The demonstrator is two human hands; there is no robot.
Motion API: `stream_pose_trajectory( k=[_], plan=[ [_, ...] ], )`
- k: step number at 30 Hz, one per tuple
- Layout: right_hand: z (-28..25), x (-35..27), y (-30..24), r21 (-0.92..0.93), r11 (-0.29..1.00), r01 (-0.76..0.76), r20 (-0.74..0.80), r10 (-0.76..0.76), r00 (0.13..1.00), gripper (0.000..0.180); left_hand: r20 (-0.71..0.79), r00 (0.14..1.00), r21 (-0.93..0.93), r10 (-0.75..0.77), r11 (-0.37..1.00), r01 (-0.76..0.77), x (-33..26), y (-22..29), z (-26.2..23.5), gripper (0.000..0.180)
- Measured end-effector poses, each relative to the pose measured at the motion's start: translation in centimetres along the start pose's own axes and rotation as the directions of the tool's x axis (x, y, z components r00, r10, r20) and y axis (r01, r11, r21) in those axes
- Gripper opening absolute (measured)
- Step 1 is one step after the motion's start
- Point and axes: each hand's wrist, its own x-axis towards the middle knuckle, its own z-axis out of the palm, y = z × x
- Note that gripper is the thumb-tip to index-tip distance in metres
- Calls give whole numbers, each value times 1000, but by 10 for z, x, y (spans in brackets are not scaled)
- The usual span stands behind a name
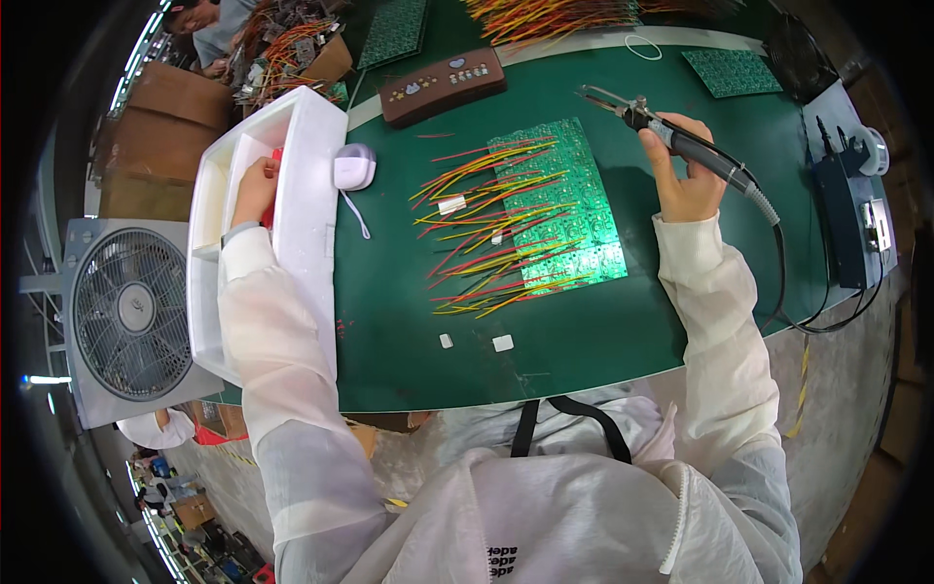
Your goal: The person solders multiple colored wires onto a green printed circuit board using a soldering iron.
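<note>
My right hand (pixel 689 185) grips a soldering iron (pixel 705 154) with a grey handle. Its metal tip end points to the upper left, above the green mat and apart from the board. My left hand (pixel 255 193) is inside the white foam box (pixel 309 209), its fingers curled at a red item (pixel 277 156); what they pinch is partly hidden. Between my arms lies a green circuit board panel (pixel 584 209). Red, yellow and black wires (pixel 477 234) lie across its left part in several bunches, their free ends spreading left over the mat.
A brown case (pixel 443 86) and a lilac earbud case (pixel 354 167) lie near the foam box. More wires (pixel 545 19) and boards (pixel 732 73) are at the back. A blue soldering station (pixel 844 209) stands right, its cable hanging by my forearm. A fan (pixel 134 310) stands left.
</note>
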Motion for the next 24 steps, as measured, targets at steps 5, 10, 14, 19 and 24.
stream_pose_trajectory(
  k=[5, 10, 14, 19, 24],
  plan=[
    [5, -1, 0, -2, 999, 41, 12, -41, 999, 21, -8, 1000, -58, 5, 998, -6, 0, -12, -6, 12],
    [-1, -1, 3, 15, 998, 55, 1, -55, 998, 20, -40, 997, -238, -66, 970, 55, -7, 16, 2, 14],
    [5, 0, 2, 41, 999, -18, 17, 17, 1000, 19, -70, 989, -330, -133, 938, 102, -9, 6, -6, 15],
    [1, -4, 13, 64, 995, -73, 1, 73, 997, 22, -190, 980, -401, -67, 916, -15, -5, 21, 2, 15],
    [7, -7, 25, 67, 996, -54, 3, 54, 999, 21, -123, 990, -623, -65, 782, -26, -15, 26, 0, 12]
  ],
)
